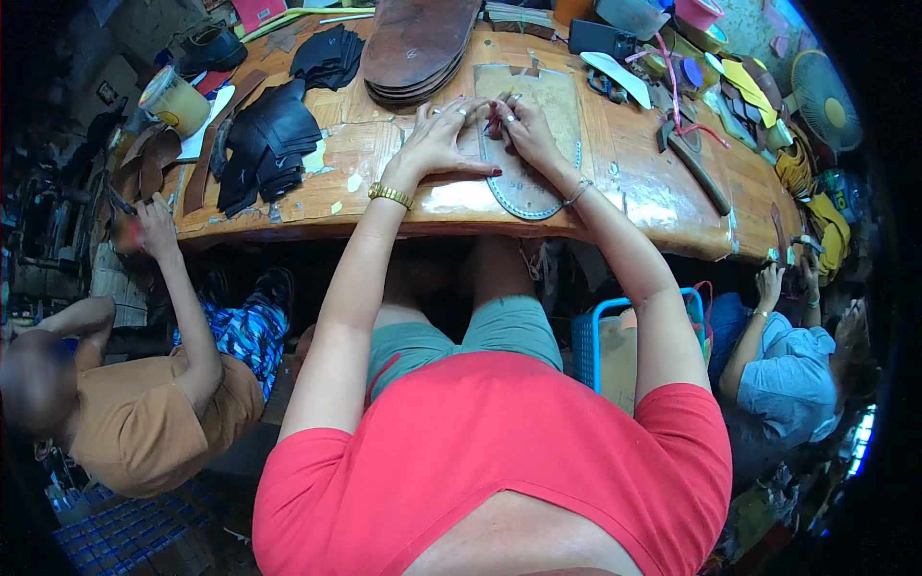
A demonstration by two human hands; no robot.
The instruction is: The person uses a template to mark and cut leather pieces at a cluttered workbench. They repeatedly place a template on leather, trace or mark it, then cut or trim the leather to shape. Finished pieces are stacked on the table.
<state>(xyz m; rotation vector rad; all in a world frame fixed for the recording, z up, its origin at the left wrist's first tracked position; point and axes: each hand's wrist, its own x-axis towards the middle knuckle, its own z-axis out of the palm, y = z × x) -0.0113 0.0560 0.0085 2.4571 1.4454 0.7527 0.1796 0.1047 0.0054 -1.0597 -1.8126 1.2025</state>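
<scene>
A flat tan pattern piece (538, 88) with a rounded near end and a row of small marks along its rim lies on the wooden table before me. My left hand (444, 139) rests across its left side, fingers spread and thumb apart. Over the piece, my right hand (530, 132) has its fingers pinched together near the left fingertips. Something small and dark shows at that pinch, too hidden to name. Just beyond my left hand is a stack of brown leather pieces (415, 43) with rounded ends.
Black leather pieces (269, 144) and a tub (176, 101) lie left. A hammer (696, 168) lies right, near a fan (824, 101). People work at both sides: a brown-shirted person (163, 413) left, a grey-shirted person (788, 379) right. A blue basket (586, 350) stands below the table edge.
</scene>
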